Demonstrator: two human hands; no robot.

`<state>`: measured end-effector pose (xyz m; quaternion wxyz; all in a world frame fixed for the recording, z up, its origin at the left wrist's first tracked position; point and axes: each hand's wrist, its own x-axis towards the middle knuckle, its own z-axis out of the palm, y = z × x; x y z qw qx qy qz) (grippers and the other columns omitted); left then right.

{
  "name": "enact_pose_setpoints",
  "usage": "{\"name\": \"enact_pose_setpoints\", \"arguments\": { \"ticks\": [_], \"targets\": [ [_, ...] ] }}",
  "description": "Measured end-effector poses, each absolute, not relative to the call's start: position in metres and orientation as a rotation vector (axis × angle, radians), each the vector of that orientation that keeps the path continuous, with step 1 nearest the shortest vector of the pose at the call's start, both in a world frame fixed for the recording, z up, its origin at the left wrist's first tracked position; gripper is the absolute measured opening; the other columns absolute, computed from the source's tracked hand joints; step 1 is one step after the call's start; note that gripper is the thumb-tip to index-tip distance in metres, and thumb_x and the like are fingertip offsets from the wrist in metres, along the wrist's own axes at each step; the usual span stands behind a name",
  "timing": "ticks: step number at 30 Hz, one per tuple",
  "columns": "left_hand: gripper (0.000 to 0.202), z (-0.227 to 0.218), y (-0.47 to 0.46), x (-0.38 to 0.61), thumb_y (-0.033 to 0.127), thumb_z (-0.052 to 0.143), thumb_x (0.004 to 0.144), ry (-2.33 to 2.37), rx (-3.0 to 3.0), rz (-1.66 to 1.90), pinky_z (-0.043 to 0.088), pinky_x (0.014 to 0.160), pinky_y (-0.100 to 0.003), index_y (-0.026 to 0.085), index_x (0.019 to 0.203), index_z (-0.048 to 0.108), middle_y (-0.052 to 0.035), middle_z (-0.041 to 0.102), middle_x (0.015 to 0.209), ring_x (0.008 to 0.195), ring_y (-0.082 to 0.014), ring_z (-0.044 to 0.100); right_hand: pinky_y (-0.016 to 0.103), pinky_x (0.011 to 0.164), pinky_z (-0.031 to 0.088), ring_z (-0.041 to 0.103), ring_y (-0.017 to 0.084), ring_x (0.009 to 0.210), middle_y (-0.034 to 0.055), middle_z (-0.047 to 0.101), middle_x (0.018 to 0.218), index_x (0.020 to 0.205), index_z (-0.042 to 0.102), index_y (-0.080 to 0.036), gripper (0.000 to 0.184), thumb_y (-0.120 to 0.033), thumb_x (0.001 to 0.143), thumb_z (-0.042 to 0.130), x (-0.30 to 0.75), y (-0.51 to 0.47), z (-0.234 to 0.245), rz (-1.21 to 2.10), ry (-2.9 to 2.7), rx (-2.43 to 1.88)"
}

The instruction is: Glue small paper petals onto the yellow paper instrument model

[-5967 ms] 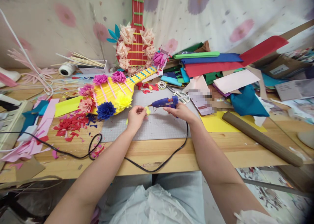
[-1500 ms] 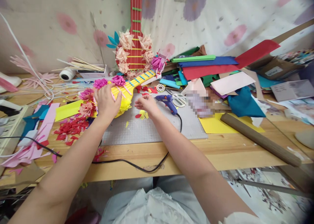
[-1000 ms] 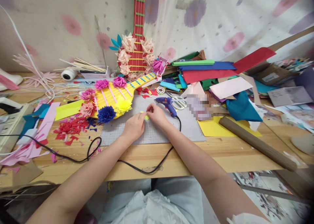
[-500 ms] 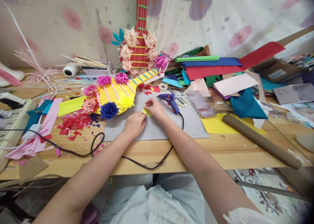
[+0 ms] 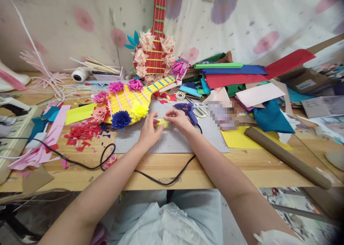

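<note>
Both hands meet over the grey cutting mat. My left hand and my right hand pinch a small yellow paper piece between their fingertips. Just left of them lies a yellow paper guitar decorated with pink, blue and yellow paper flowers. A blue glue gun rests on the mat right behind my right hand, its black cord trailing over the table's front edge.
A red paper guitar leans on the wall. Stacked coloured paper sheets crowd the right back. Scissors, a brown cardboard tube, red paper scraps and a box of sticks lie around.
My left hand came off the yellow guitar and joined the right at the mat. Both now hold the yellow piece slightly farther right and back; the glue gun stays put.
</note>
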<state>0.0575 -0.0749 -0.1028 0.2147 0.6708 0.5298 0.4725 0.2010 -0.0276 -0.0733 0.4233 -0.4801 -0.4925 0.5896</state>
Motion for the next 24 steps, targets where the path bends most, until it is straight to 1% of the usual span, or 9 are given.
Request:
{"name": "enact_pose_setpoints", "arguments": {
  "ticks": [2, 5, 7, 10, 15, 17, 19, 21, 24],
  "targets": [
    [0.043, -0.106, -0.070, 0.061, 0.028, 0.059, 0.074, 1.421, 1.690, 1.297, 0.050, 0.068, -0.028, 0.016, 0.114, 0.048, -0.0106, 0.059, 0.106, 0.078, -0.0138, 0.061, 0.022, 0.050, 0.033, 0.043, 0.006, 0.049, -0.0070, 0.049, 0.056, 0.070, 0.052, -0.017, 0.034, -0.026, 0.048, 0.075, 0.200, -0.030, -0.073, 1.495, -1.250, -1.190],
    [0.022, -0.108, -0.065, 0.064, 0.031, 0.056, 0.076, 1.358, 1.511, 1.249, 0.048, 0.059, -0.025, 0.016, 0.092, 0.058, -0.0054, 0.065, 0.081, 0.068, -0.0141, 0.062, 0.023, 0.049, 0.031, 0.042, 0.006, 0.049, -0.0063, 0.050, 0.056, 0.071, 0.052, -0.018, 0.035, -0.029, 0.048, 0.075, 0.198, -0.030, -0.075, 1.511, -1.274, -1.201],
    [0.015, -0.106, -0.064, 0.063, 0.031, 0.056, 0.076, 1.339, 1.394, 1.248, 0.045, 0.052, -0.023, 0.016, 0.080, 0.058, -0.0031, 0.064, 0.070, 0.062, -0.0140, 0.062, 0.023, 0.048, 0.030, 0.041, 0.006, 0.048, -0.0061, 0.050, 0.056, 0.071, 0.052, -0.018, 0.035, -0.031, 0.048, 0.074, 0.199, -0.029, -0.076, 1.501, -1.291, -1.216],
    [0.011, -0.101, -0.063, 0.063, 0.027, 0.059, 0.072, 1.335, 1.218, 1.269, 0.042, 0.046, -0.021, 0.016, 0.075, 0.058, -0.0021, 0.064, 0.066, 0.056, -0.0128, 0.060, 0.022, 0.047, 0.028, 0.039, 0.005, 0.047, -0.0064, 0.050, 0.056, 0.072, 0.052, -0.018, 0.034, -0.033, 0.051, 0.072, 0.211, -0.029, -0.074, 1.456, -1.329, -1.234],
    [0.009, -0.096, -0.062, 0.063, 0.023, 0.061, 0.069, 1.318, 1.079, 1.287, 0.041, 0.044, -0.018, 0.015, 0.071, 0.057, -0.0007, 0.063, 0.062, 0.052, -0.0103, 0.059, 0.022, 0.048, 0.030, 0.041, 0.006, 0.050, -0.0056, 0.050, 0.059, 0.075, 0.053, -0.017, 0.033, -0.037, 0.056, 0.071, 0.262, -0.038, -0.056, 1.465, -1.620, -1.246],
    [0.009, -0.096, -0.061, 0.063, 0.023, 0.061, 0.069, 1.315, 1.064, 1.289, 0.041, 0.044, -0.018, 0.015, 0.071, 0.057, -0.0007, 0.063, 0.062, 0.052, -0.0104, 0.059, 0.022, 0.048, 0.031, 0.042, 0.006, 0.051, -0.0044, 0.052, 0.059, 0.074, 0.054, -0.017, 0.032, -0.040, 0.057, 0.071, 0.284, -0.040, -0.048, 1.439, -1.742, -1.351],
    [0.009, -0.097, -0.061, 0.063, 0.023, 0.062, 0.069, 1.318, 1.058, 1.279, 0.041, 0.044, -0.019, 0.015, 0.070, 0.057, -0.0008, 0.063, 0.061, 0.052, -0.0108, 0.059, 0.023, 0.047, 0.031, 0.042, 0.007, 0.049, -0.0038, 0.051, 0.057, 0.071, 0.054, -0.017, 0.032, -0.044, 0.060, 0.068, 0.301, -0.039, -0.043, 1.270, -1.797, -1.553],
    [0.009, -0.097, -0.061, 0.064, 0.023, 0.062, 0.068, 1.337, 1.048, 1.267, 0.041, 0.043, -0.019, 0.015, 0.070, 0.057, -0.0007, 0.063, 0.060, 0.052, -0.0112, 0.060, 0.024, 0.049, 0.033, 0.045, 0.009, 0.051, -0.0026, 0.052, 0.057, 0.072, 0.056, -0.017, 0.034, -0.048, 0.061, 0.067, 0.307, -0.034, -0.043, 0.996, -1.768, -1.746],
    [0.009, -0.096, -0.061, 0.065, 0.022, 0.063, 0.068, 1.365, 1.027, 1.260, 0.042, 0.042, -0.020, 0.015, 0.069, 0.056, -0.0006, 0.062, 0.059, 0.052, -0.0119, 0.060, 0.027, 0.055, 0.037, 0.053, 0.014, 0.060, 0.0016, 0.059, 0.066, 0.078, 0.060, -0.017, 0.040, -0.053, 0.060, 0.067, 0.299, -0.025, -0.050, 0.674, -1.757, -1.847]
  ]
}}
